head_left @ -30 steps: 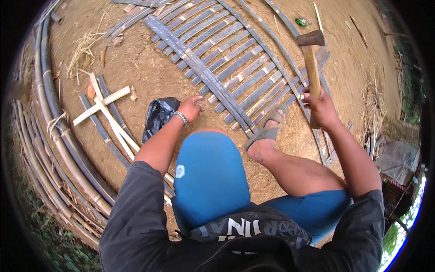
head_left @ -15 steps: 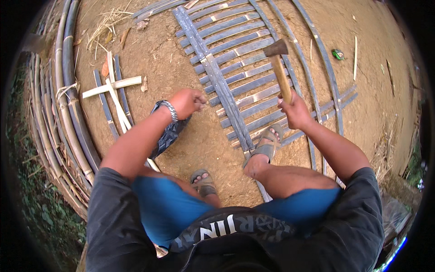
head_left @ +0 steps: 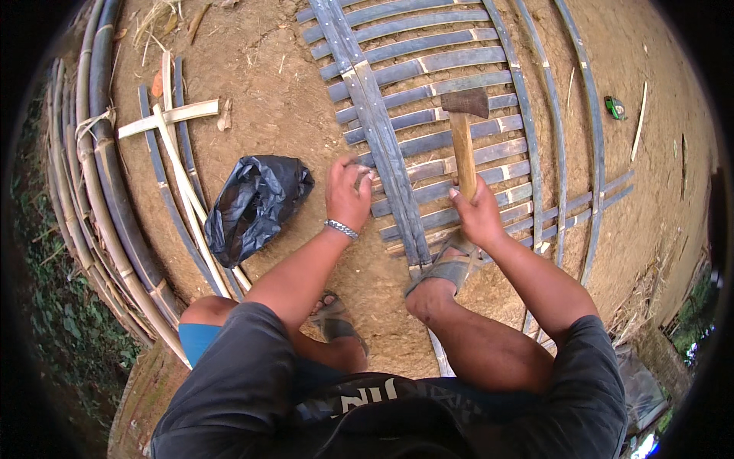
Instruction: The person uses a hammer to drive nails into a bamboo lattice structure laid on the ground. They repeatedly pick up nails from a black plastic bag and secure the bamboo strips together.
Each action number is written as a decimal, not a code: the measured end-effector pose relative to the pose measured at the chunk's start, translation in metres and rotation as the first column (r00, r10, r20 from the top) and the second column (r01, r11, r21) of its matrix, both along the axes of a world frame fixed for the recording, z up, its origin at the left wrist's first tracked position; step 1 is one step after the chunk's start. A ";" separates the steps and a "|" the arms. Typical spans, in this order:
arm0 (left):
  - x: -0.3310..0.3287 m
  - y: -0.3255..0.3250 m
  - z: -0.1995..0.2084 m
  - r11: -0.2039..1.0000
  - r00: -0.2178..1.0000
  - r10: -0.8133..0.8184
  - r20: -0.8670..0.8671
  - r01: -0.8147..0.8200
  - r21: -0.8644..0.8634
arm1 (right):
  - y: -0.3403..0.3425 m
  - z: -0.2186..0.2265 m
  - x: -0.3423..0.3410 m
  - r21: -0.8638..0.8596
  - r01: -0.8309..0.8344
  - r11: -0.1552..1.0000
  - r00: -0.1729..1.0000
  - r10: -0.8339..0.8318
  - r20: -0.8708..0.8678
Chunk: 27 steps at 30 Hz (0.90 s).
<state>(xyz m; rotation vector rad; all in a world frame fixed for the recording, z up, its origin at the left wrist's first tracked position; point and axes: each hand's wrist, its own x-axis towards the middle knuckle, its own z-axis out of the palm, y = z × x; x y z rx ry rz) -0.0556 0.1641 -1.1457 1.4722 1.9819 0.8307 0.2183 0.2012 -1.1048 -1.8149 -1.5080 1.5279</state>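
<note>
A: Here's the slatted bamboo panel (head_left: 443, 63) on bare earth, with its double rail (head_left: 380, 126) as our landmark. What step is this?

B: Looks like a lining-up pause to me! The hatchet (head_left: 464, 149) is poised right of the double rail, over the slats, and the right hand (head_left: 482, 218) has its fingers wrapped around the wooden handle.

A: And the left hand (head_left: 348, 200)?

B: Just left of the double rail, by the slat ends, fingers loosely curled. Whether they pinch anything small, or touch a slat, I can't tell.

A: What would the next move call for?

B: In my judgement, a chosen spot on the bamboo, a firm grip, and the left fingers well clear of any blow.

A: Which way does the hatchet point?

B: Its long axis runs away from the person, head farthest, roughly along the double rail but leaning less leftward. The blunt end appears to face the rail, the flared edge the other way.

A: And the panel?

B: Long axis along the rail, slats crossing it! A sandalled foot (head_left: 451, 268) is at the rail's near end, the black plastic bag (head_left: 264, 203) well to its left.
</note>
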 end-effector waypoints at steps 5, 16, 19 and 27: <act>-0.018 0.026 -0.006 0.999 0.999 -0.001 -0.045 0.000 -0.038 | -0.014 -0.011 0.002 -0.099 0.053 0.994 0.998 -0.056 -0.023; -0.019 0.006 -0.010 0.989 0.976 -0.147 -0.159 0.146 -0.020 | -0.061 -0.006 -0.010 -0.291 0.177 0.940 0.963 -0.227 -0.145; -0.019 0.009 -0.015 0.985 0.973 -0.163 -0.166 0.169 0.026 | -0.081 -0.029 -0.005 -0.252 0.167 0.953 0.966 -0.209 -0.150; -0.019 0.005 -0.022 0.987 0.979 -0.133 -0.154 0.145 0.068 | -0.076 -0.007 -0.026 -0.483 0.253 0.838 0.915 -0.370 -0.163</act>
